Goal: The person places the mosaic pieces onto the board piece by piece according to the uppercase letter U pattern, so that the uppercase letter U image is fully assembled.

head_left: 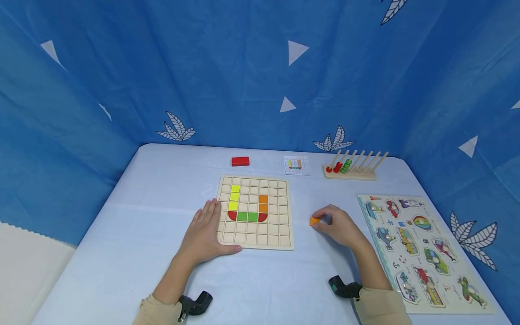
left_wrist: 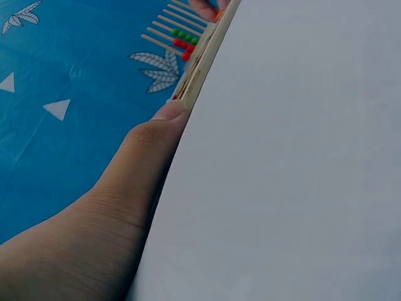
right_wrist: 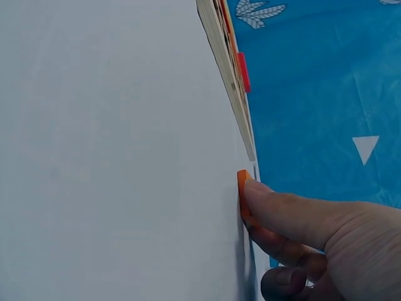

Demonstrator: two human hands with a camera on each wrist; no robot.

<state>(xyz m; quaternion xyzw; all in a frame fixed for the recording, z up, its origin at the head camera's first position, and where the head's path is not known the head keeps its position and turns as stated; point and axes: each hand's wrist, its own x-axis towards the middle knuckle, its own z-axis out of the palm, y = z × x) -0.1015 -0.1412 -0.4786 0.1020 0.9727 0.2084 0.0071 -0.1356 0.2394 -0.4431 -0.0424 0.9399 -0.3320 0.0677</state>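
Note:
A wooden grid board (head_left: pixel 276 234) lies in the middle of the table, with yellow, green, red and orange pieces set in its cells as a U shape. My left hand (head_left: pixel 205 237) rests at the board's left edge, fingers straight, thumb along the near corner; in the left wrist view the thumb (left_wrist: pixel 169 111) touches the board's side. To the right of the board, my right hand (head_left: pixel 339 225) pinches an orange square block (head_left: pixel 314 221) between thumb and fingers. The right wrist view shows this orange block (right_wrist: pixel 243 194) held on edge close over the table.
Behind the board lie a red block (head_left: pixel 240 161) and a small pattern card (head_left: pixel 297 165) showing a similar U. A wooden peg counter (head_left: pixel 350 176) with red and green beads stands at the back right. A vehicle puzzle board (head_left: pixel 426 253) covers the table's right side.

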